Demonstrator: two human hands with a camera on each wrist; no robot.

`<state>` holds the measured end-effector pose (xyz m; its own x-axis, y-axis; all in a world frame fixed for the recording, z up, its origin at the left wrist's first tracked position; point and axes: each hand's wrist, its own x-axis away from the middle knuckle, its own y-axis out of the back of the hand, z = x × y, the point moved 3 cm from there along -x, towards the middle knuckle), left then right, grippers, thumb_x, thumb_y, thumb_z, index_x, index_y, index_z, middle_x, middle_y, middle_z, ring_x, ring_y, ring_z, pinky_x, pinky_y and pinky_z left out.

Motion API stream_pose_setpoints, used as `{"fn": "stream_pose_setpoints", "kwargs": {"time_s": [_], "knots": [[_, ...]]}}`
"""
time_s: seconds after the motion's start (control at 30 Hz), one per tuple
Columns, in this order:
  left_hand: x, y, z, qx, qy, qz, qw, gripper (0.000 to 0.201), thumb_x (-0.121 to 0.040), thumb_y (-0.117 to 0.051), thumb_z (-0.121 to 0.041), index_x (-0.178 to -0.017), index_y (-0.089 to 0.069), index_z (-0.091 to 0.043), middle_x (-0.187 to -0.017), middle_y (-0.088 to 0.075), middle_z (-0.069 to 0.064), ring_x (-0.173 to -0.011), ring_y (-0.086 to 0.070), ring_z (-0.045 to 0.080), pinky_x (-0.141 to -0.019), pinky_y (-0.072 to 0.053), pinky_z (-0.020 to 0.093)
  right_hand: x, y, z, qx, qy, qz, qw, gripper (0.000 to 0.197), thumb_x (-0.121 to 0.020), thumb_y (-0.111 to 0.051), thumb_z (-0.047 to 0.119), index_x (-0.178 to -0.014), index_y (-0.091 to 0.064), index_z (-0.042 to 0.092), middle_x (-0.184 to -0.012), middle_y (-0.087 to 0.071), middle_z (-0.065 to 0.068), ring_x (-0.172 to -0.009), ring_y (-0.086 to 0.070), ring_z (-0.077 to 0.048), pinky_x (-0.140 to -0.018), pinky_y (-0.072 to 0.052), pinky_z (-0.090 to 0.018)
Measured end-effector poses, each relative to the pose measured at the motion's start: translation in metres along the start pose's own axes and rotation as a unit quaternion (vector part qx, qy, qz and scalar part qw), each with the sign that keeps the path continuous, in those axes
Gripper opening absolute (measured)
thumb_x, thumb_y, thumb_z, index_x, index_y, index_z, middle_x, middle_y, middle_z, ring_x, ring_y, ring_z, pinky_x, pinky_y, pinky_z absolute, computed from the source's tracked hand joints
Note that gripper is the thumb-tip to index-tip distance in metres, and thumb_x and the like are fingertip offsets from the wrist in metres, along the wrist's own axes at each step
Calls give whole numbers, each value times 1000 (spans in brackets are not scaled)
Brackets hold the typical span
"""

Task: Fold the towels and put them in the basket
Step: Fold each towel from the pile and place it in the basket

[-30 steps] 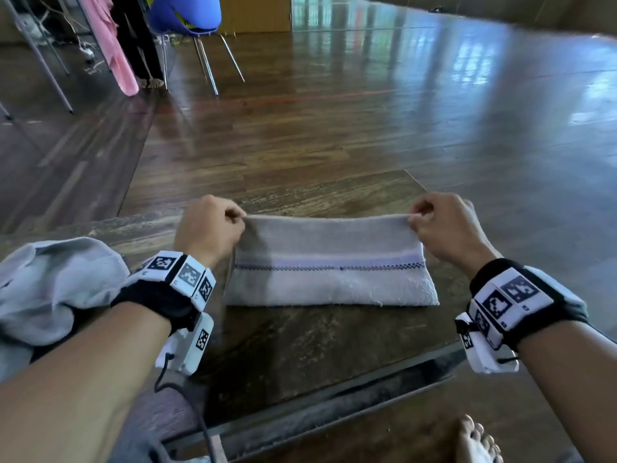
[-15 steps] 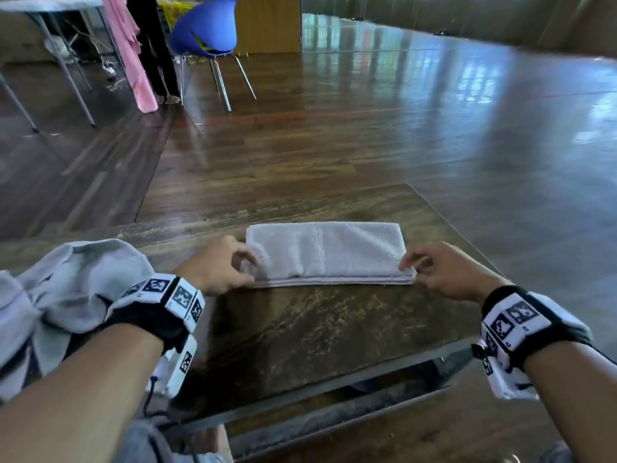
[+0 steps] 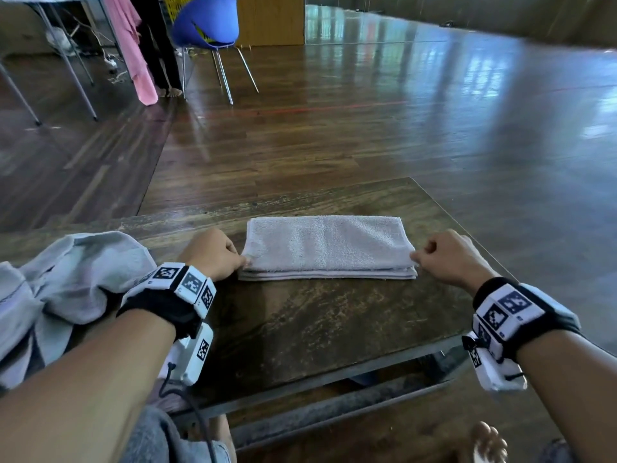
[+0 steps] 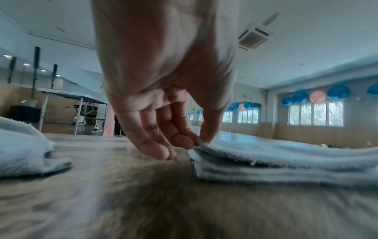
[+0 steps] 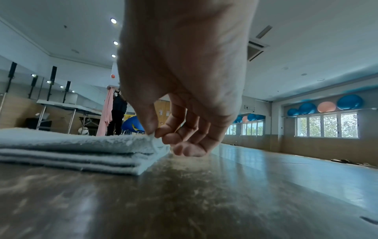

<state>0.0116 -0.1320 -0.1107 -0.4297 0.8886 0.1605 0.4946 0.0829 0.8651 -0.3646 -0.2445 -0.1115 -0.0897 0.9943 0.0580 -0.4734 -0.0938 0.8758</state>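
A light grey towel [image 3: 325, 245] lies folded into a long narrow stack on the dark wooden table [image 3: 300, 325]. My left hand [image 3: 245, 260] pinches the top layer at the towel's near left corner; the left wrist view shows thumb and forefinger of this left hand [image 4: 197, 139] nipping the towel [image 4: 286, 155] edge. My right hand [image 3: 415, 257] pinches the top layer at the near right corner, and in the right wrist view that right hand [image 5: 154, 133] holds the towel [image 5: 71, 145] corner above the lower layers. No basket shows near the table.
A crumpled pale grey cloth [image 3: 60, 289] lies heaped on the table's left end. Beyond the table is open wooden floor, with a blue chair [image 3: 208, 25], a pink hanging cloth [image 3: 133, 51] and a standing person's legs [image 3: 160, 45] far back left. The table's front edge [image 3: 334, 372] is close to me.
The towel went from a wider striped fold to a narrower stack, its far half brought over toward me. Both hands came nearer with the edge and now pinch the near corners.
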Motion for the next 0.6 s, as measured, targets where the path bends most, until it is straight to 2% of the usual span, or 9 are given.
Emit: {"fn": "stream_pose_setpoints", "kwargs": {"time_s": [0.1, 0.2, 0.27, 0.33, 0.37, 0.43, 0.47, 0.53, 0.6], "knots": [[0, 10, -2, 47, 20, -26, 998, 39, -75, -79, -27, -48, -60, -6, -53, -63, 17, -55, -68, 35, -58, -59, 44, 1, 10, 6, -27, 10, -27, 999, 45, -81, -69, 24, -48, -39, 17, -53, -45, 3, -56, -45, -25, -58, -43, -34], [0, 13, 1, 54, 30, -33, 998, 30, -71, -74, -25, -52, -61, -5, -58, -67, 21, -51, -69, 35, -55, -57, 38, 3, 16, 9, -26, 8, -18, 999, 48, -78, -70, 26, -44, -37, 17, -49, -43, 4, -52, -44, -22, -55, -38, -30], [3, 5, 3, 23, 36, 6, 999, 29, -71, -75, -25, -54, -61, -7, -51, -62, 16, -43, -62, 27, -50, -53, 33, 6, 13, 7, 1, -9, -1, 1000, 41, -76, -70, 26, -47, -42, 17, -58, -53, 0, -57, -52, -24, -58, -43, -31], [5, -2, 2, -5, 25, 22, 999, 30, -73, -79, -26, -60, -59, -9, -53, -58, 9, -46, -55, 23, -50, -45, 32, 10, 9, 7, 39, -14, 2, 999, 20, -77, -67, 26, -64, -53, 18, -77, -62, -1, -71, -60, -26, -66, -48, -35], [5, -2, 0, -15, 7, 7, 1000, 30, -74, -80, -27, -64, -58, -8, -58, -61, 6, -51, -57, 24, -52, -46, 33, 13, 7, 8, 49, -3, -10, 999, 9, -78, -65, 25, -77, -57, 21, -88, -62, 1, -80, -60, -25, -70, -49, -36], [6, 0, -10, -13, -70, -50, 996, 22, -75, -79, -24, -73, -61, -12, -69, -67, 2, -64, -63, 22, -59, -50, 34, 15, 2, 14, 38, 75, -33, 996, 16, -83, -64, 24, -99, -58, 24, -103, -58, 6, -96, -58, -22, -80, -50, -39], [8, 0, -17, -4, -123, -63, 990, 16, -76, -78, -23, -77, -63, -16, -73, -66, 0, -67, -62, 19, -58, -48, 30, 17, -2, 19, 24, 131, -29, 991, 19, -87, -63, 24, -106, -59, 26, -108, -57, 7, -103, -56, -20, -86, -50, -41], [14, -7, -34, 1, -220, -38, 975, 13, -79, -78, -26, -85, -67, -20, -83, -63, -5, -70, -56, 9, -59, -41, 21, 23, -13, 31, 14, 228, 21, 973, 23, -94, -61, 28, -117, -61, 30, -113, -55, 10, -114, -52, -14, -96, -46, -39], [20, -20, -45, -17, -262, 31, 964, 18, -81, -79, -31, -94, -70, -23, -90, -62, -7, -75, -55, 4, -64, -41, 17, 29, -29, 37, 41, 269, 100, 957, 28, -97, -59, 35, -125, -61, 35, -119, -53, 13, -121, -46, -10, -103, -42, -38]]}}
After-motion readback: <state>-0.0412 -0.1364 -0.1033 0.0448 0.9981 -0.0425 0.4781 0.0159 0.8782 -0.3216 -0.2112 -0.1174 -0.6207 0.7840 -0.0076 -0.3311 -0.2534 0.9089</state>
